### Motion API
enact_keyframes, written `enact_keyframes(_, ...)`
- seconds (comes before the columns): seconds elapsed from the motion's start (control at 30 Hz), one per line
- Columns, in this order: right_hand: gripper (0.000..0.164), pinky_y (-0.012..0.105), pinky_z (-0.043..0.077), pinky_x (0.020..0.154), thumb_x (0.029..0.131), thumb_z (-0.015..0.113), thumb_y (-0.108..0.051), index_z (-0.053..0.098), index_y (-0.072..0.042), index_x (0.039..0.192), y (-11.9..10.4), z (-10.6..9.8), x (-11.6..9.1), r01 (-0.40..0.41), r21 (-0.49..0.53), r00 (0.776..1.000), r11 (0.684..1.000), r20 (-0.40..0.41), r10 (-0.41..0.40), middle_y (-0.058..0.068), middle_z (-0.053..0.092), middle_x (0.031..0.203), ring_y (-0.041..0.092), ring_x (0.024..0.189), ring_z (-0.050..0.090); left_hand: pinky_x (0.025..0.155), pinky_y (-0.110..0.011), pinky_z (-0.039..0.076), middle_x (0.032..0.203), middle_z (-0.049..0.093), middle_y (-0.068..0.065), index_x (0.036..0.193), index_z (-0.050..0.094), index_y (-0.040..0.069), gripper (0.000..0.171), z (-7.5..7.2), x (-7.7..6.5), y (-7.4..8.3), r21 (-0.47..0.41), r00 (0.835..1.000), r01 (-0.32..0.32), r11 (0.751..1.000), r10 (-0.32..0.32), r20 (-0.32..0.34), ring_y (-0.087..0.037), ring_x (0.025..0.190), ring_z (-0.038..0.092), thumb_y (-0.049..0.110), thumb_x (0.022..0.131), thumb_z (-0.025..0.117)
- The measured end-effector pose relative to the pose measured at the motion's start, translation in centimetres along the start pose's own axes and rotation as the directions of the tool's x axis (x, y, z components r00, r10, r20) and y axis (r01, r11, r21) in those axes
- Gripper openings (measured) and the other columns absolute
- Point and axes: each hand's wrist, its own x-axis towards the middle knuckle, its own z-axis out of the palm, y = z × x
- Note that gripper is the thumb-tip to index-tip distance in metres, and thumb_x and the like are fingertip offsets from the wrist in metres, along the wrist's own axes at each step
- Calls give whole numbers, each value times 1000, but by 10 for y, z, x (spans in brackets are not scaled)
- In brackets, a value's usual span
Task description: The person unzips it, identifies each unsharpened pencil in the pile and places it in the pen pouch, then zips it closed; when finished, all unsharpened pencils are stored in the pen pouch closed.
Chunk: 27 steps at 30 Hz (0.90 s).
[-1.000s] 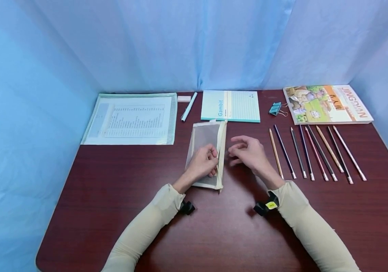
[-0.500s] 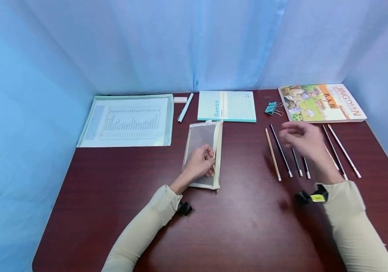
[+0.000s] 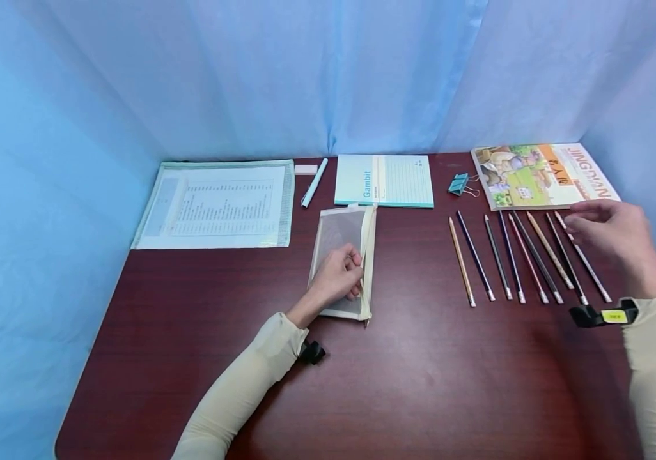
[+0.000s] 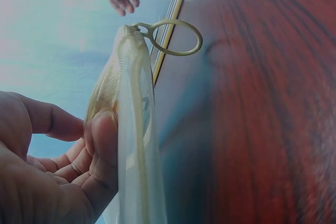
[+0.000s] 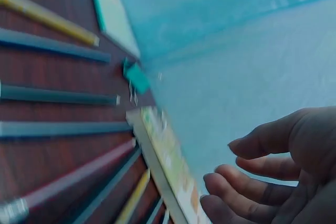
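In the head view my left hand [image 3: 335, 278] pinches the zip edge of a see-through mesh zip pouch [image 3: 336, 227], which lies at the middle of the table. The left wrist view shows the thumb and fingers on the cream zip band [image 4: 105, 90], with a ring-shaped zip pull [image 4: 190, 51] at its end. My right hand [image 3: 618, 235] hovers by the rightmost pencil [image 3: 587, 265], fingers loosely bent and holding nothing. Several more pencils [image 3: 489, 255] lie side by side to its left, erasers toward me.
Behind the pencils lie a picture-covered book [image 3: 535, 176] and a teal binder clip [image 3: 459, 184]. A notebook [image 3: 382, 181], a white pen [image 3: 314, 183], an eraser [image 3: 305, 170] and a document sleeve [image 3: 218, 204] line the back. Blue curtains [image 3: 247, 76] enclose the table.
My right hand has moved right from beside the pouch, over the pencils, to the far right one. The left hand keeps its pinch on the pouch. The view has shifted slightly.
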Motion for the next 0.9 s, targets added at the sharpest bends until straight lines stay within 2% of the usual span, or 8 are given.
enact_keyframes(0.13,10,14,40,63,95,62,-32,69,-32,102,15,-7,5,21,-275,1000,961,3,-21,-50,45,59,-26,62,42,40,-29,55,60,57,-5,94,52,-3,9,0,0,-1,0,1000,-6,1000,6,-3,-11,42,56,-2,85,48)
enact_keyframes(0.2,28,25,45,75,94,62,-30,69,-12,114,22,-7,9,34,-351,999,936,10,-33,-39,58,61,-27,63,36,40,-29,55,59,57,-5,93,52,-3,9,-1,0,-1,4,1000,-11,1000,11,-5,-11,42,56,-2,85,48)
enact_keyframes(0.27,43,40,46,82,94,63,-28,62,6,121,28,-6,13,42,-400,999,916,24,-36,-17,72,69,-24,63,36,40,-29,55,59,57,-5,93,52,-2,8,-1,0,-1,7,1000,-13,1000,13,-6,-11,41,56,-2,85,48)
enact_keyframes(0.33,42,53,43,83,92,64,-25,62,9,118,33,-5,16,45,-436,999,899,33,-35,10,76,80,-16,64,43,40,-29,55,59,57,-4,91,51,0,8,-1,0,-2,5,1000,-12,1000,12,-6,-11,42,56,-2,85,48)
enact_keyframes(0.4,42,53,45,78,91,65,-23,62,11,116,38,-3,19,49,-459,998,887,50,-29,25,73,90,-2,64,52,40,-30,55,59,57,-3,90,51,2,8,0,1,-2,3,1000,-10,1000,10,-7,-11,42,56,-3,85,48)
enact_keyframes(0.6,42,37,44,51,84,64,-19,60,9,115,46,3,21,-6,-522,995,853,82,57,32,65,99,32,71,61,41,-31,56,60,57,-3,90,51,3,8,0,1,-1,0,1000,-9,1000,9,-6,-11,42,56,-3,84,48)
enact_keyframes(0.77,41,49,45,55,81,60,-16,60,6,116,48,9,20,-47,-563,991,825,80,111,37,58,112,49,83,58,41,-31,56,60,57,-3,89,51,3,8,0,1,-1,3,1000,-8,1000,8,-6,-11,42,56,-3,84,48)
enact_keyframes(0.9,42,50,46,55,77,59,-11,58,8,115,47,12,21,-44,-577,990,816,87,115,39,55,112,49,81,57,40,-29,55,59,57,-3,87,50,6,9,0,0,-2,3,1000,-8,1000,8,-7,-12,42,56,-3,85,48)
